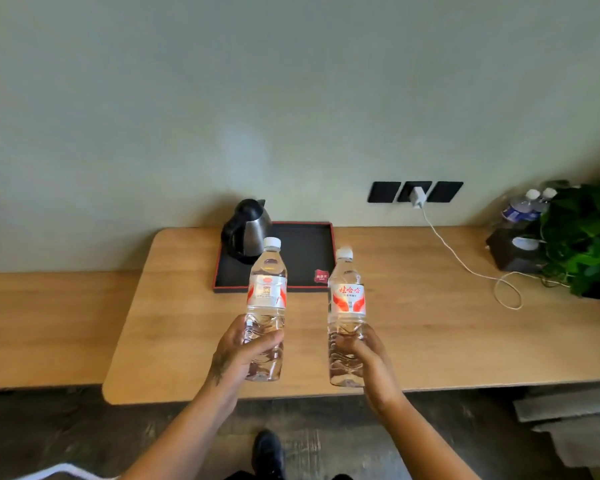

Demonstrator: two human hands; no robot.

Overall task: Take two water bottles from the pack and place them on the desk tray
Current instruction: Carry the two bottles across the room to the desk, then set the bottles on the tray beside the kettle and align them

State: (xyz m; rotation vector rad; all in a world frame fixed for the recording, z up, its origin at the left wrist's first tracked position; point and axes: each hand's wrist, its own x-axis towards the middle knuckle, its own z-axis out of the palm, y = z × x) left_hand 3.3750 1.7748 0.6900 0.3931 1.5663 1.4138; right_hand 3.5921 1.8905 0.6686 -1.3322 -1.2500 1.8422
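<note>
We find a light wooden tabletop (413, 341) with rounded corners set against the wall. A black tray (312, 251) with a red rim lies on it at the back, just beside the wall. A white cable (465, 268) trails across the right half and ends in a loop. At the far right stand a dark box (510, 254) and a leafy plant (586, 237).

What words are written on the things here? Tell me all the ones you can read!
"娃哈哈": red letters on the label of the right bottle.
Left bottle: its label has a red emblem and small print, too blurred to read.
Red card on the black tray: tiny print, too small to read.
Blue-labelled bottles by the plant: text too small to read.
</note>
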